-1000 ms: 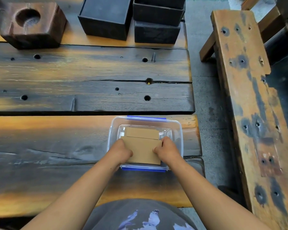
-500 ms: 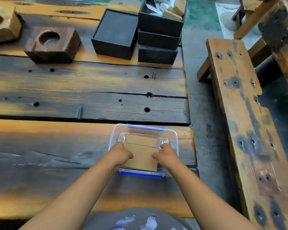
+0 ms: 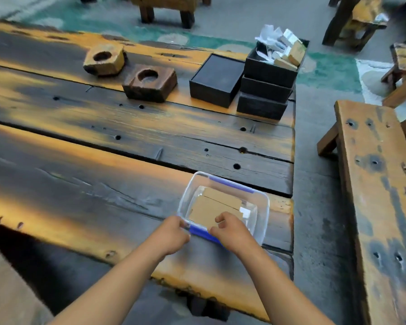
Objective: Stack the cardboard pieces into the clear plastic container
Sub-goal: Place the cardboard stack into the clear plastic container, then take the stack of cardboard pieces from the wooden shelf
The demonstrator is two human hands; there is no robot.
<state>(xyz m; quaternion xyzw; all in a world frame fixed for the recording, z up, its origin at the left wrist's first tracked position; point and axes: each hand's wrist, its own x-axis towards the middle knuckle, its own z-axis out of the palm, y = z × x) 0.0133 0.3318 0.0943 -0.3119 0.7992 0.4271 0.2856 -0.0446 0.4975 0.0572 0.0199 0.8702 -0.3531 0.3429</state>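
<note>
Both hands have slid back from the cardboard pieces point(image 3: 217, 211) to the container's point(image 3: 264, 221) near rim on the scorched plank table point(image 3: 103, 141); left hand point(image 3: 174, 233) pinches its corner; right hand point(image 3: 230, 232) curls loosely, grip unclear; bench point(image 3: 380, 207) beyond.

A: Soft, even daylight, rather dim; the table point(image 3: 85, 141) shows dull orange sheen between dark patches, no hard shadows.

B: Sharpness?

A: Slightly smeared throughout, grain lost at the left edge. Wide-angle bending tilts the planks and stretches the bench point(image 3: 380, 207) at right.
</note>
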